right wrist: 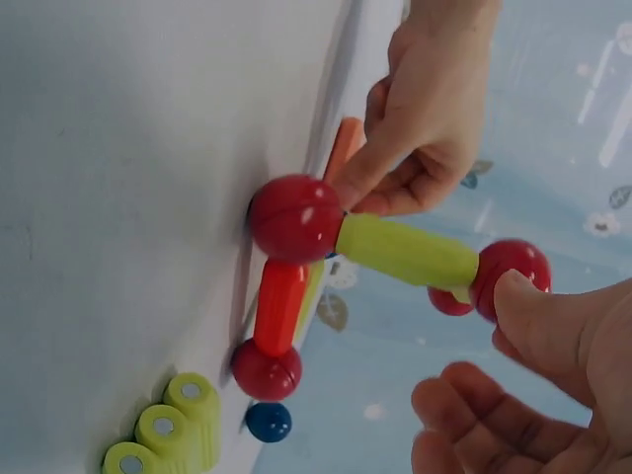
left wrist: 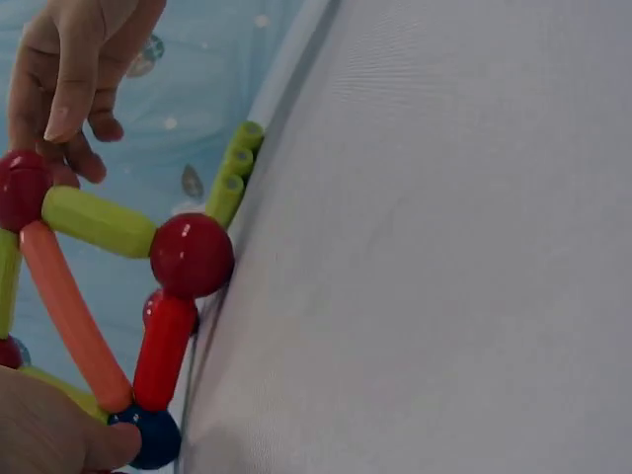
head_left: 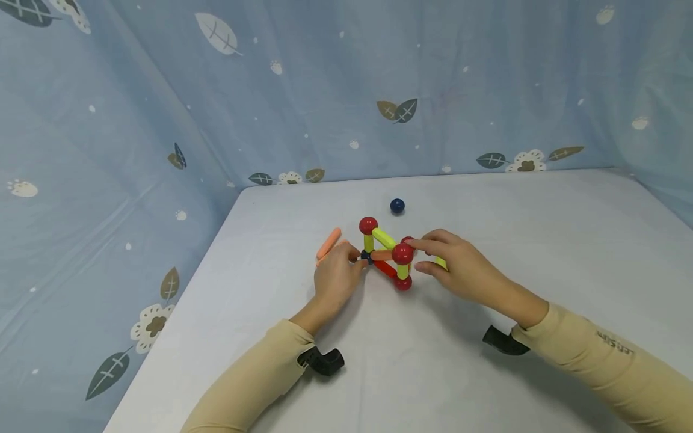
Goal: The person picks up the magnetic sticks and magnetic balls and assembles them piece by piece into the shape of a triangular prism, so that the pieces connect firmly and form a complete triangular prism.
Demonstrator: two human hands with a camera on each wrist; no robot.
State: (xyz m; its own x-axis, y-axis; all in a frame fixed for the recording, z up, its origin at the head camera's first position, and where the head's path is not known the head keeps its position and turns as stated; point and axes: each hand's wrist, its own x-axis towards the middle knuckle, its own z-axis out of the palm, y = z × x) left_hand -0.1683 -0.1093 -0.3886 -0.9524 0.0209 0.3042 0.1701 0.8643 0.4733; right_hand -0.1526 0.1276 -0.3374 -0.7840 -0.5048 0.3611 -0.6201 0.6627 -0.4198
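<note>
**Ball-and-stick frame (head_left: 382, 255) pinched at its left corner, out on the white table (head_left: 433, 361)**

In the left hand (head_left: 337, 273), thumb and finger together on the dark blue ball (left wrist: 158, 441) at the frame's left corner. At the right hand (head_left: 460, 267), digits apart and loosely bent; one fingertip right against the upper near red ball (head_left: 402, 254), without a full grip. Between the two hands, the frame, standing on the table.

From the left wrist, thumb tip plainly on the dark blue ball, with a red stick (left wrist: 164, 351) and an orange stick (left wrist: 76, 316) both running into it; from the head, that joint partly behind the fingers. To the right of the frame, three yellow-green sticks (right wrist: 180, 434) side by side, countable in both wrist views, down to a scrap of yellow-green behind the right hand in the head view.

Only from the head, the fuller layout: loose orange sticks (head_left: 328, 243) beside the left hand, a loose blue ball (head_left: 397, 206) on the far side, and black wrist pieces (head_left: 327, 362) at the sleeves (head_left: 260, 367). From the right wrist, the same loose ball again, beyond the frame.
</note>
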